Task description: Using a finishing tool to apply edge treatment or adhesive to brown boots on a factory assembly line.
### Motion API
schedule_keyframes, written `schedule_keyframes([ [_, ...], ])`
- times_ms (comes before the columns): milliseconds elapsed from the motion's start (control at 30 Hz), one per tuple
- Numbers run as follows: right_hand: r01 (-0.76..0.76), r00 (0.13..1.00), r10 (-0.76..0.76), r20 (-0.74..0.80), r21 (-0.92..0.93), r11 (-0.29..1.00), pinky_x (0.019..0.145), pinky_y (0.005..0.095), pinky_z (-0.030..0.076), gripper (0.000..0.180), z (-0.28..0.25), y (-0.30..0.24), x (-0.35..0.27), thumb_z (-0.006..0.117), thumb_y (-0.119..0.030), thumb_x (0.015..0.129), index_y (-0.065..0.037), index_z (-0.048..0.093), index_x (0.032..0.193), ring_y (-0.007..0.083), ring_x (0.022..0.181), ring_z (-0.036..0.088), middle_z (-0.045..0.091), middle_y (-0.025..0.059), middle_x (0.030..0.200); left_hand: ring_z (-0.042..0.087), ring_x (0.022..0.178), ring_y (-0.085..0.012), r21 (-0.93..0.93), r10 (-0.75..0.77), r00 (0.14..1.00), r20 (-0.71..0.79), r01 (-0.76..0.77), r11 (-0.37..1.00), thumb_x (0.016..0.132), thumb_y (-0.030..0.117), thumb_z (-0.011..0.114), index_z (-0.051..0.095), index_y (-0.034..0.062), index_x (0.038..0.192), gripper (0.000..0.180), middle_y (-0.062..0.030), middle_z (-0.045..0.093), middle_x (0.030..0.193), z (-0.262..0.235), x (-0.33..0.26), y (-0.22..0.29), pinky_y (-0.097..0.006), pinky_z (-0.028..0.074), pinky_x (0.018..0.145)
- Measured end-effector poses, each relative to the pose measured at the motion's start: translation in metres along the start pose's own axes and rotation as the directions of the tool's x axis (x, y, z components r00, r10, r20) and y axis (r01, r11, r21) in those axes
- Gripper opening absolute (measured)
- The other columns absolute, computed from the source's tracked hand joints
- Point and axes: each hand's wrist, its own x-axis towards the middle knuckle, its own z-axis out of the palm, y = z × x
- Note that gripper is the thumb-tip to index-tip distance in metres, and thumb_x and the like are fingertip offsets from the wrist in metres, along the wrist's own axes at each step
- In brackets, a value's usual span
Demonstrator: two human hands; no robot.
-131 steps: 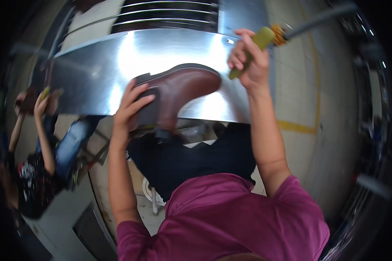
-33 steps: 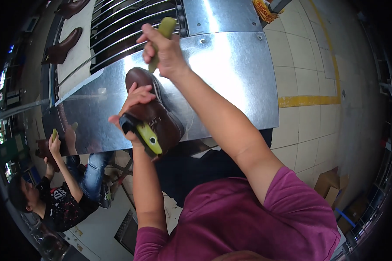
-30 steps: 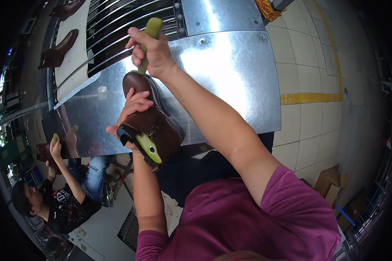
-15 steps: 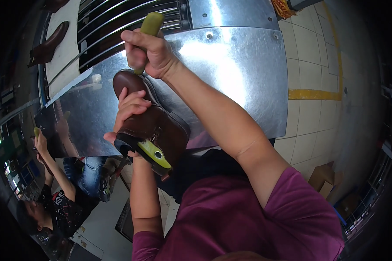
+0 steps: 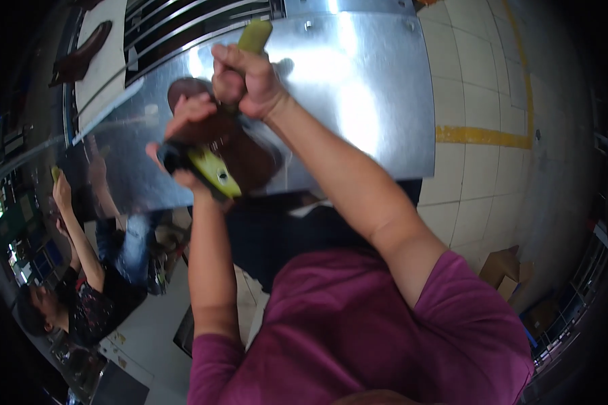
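Note:
A brown leather boot (image 5: 255,154) is tilted above the metal table, blurred by motion. Its opening, with a black collar and a yellow-green lining, points toward my body. My left hand (image 5: 188,116) grips the boot from its left side, fingers across the upper near the toe. In my closed right hand (image 5: 250,84), just right of the toe, is a yellow-green stick-shaped tool (image 5: 255,35). Its upper end juts out above the fist; its lower end is hidden, so whether it touches the boot I cannot tell.
The shiny metal table (image 5: 385,88) lies under my hands, with metal rollers (image 5: 203,23) beyond it. Another brown boot (image 5: 81,57) rests on a pale belt (image 5: 108,74) at far left. A co-worker (image 5: 91,297) is at lower left; a cardboard box (image 5: 501,270) sits at right.
The boot and my left hand have shifted left and a little up in view. My right hand with the tool has moved slightly right. The whole view has also shifted somewhat.

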Motion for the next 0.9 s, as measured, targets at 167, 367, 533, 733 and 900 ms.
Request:
schedule_keyframes([
  [167,-0.067,0.997,0.063,-0.043,-0.116,0.991,0.052,0.0305,0.037,0.041,0.01,-0.018,-0.031,0.066,-0.042,0.098,-0.005,0.064,0.081,0.0137,0.047,0.041,0.035,-0.0018,0.051,0.062,0.113,-0.0366,-0.091,0.001,0.998,0.07,0.005,0.996,0.106,0.055,0.003,0.064,-0.005,0.111,0.086,-0.025,0.071,0.109,-0.012,0.005,-0.009,-0.047,0.029,0.12],
  [367,0.011,0.944,-0.065,-0.323,-0.167,0.986,0.048,0.0296,0.041,0.01,0.037,-0.062,-0.094,0.07,-0.015,0.097,-0.007,0.064,0.098,0.0147,0.052,0.053,0.056,0.0,0.065,0.062,0.113,-0.0357,-0.019,-0.073,0.988,0.135,0.076,0.997,0.104,0.059,0.001,0.065,-0.0089,0.111,0.093,-0.027,0.069,0.114,-0.018,0.016,-0.004,-0.043,0.04,0.113],
  [533,-0.028,0.975,-0.121,-0.186,-0.646,0.763,0.05,0.026,0.049,0.04,0.032,-0.057,-0.154,0.074,-0.034,0.094,0.0,0.066,0.114,0.014,0.063,0.064,0.074,0.0152,0.098,0.063,0.11,-0.033,0.079,-0.055,0.996,0.068,0.05,0.996,0.104,0.061,0.003,0.067,-0.0056,0.106,0.092,-0.0209,0.072,0.106,-0.009,0.013,-0.002,-0.04,0.043,0.106],
  [733,-0.015,0.939,-0.235,-0.251,-0.713,0.701,0.053,0.0252,0.051,0.041,0.016,-0.053,-0.189,0.071,-0.028,0.096,0.004,0.063,0.121,0.012,0.066,0.063,0.074,0.0167,0.101,0.066,0.098,-0.0285,0.275,-0.057,0.949,-0.311,0.147,0.95,0.107,0.057,0.006,0.07,-0.0031,0.099,0.088,-0.0175,0.073,0.097,0.029,-0.011,0.025,-0.038,0.049,0.097],
  [900,-0.123,0.942,-0.166,-0.292,-0.76,0.638,0.053,0.0242,0.051,0.043,0.018,-0.05,-0.19,0.073,-0.031,0.096,0.003,0.066,0.12,0.0103,0.067,0.064,0.074,0.0155,0.097,0.064,0.107,-0.0291,0.741,0.259,0.964,-0.057,-0.133,0.658,0.097,0.041,0.066,0.061,-0.0008,0.123,0.05,-0.0162,0.065,0.114,-0.001,-0.099,0.057,-0.038,0.049,0.097],
])
